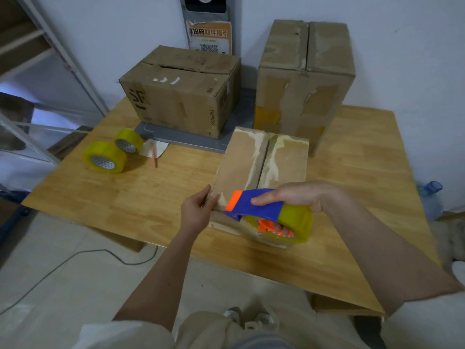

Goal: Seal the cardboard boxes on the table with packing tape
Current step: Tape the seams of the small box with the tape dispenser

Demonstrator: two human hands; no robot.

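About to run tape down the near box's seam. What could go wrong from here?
1. The flaps of the small cardboard box show a gap along the centre seam; tape may bridge it loosely.
2. The left hand only pinches the near left corner, so the box could slide on the wooden table when the blue and orange tape dispenser in the right hand pulls.
3. Torn, whitish old-tape patches beside the seam may hold new tape poorly.

A red pencil [153,155] lies on a scrap of paper [155,147] on the desk [105,197]. Behind, a grey scale platform [191,139] and an orange notice [209,37] (partly peeling). A cable [75,258] crosses the floor.
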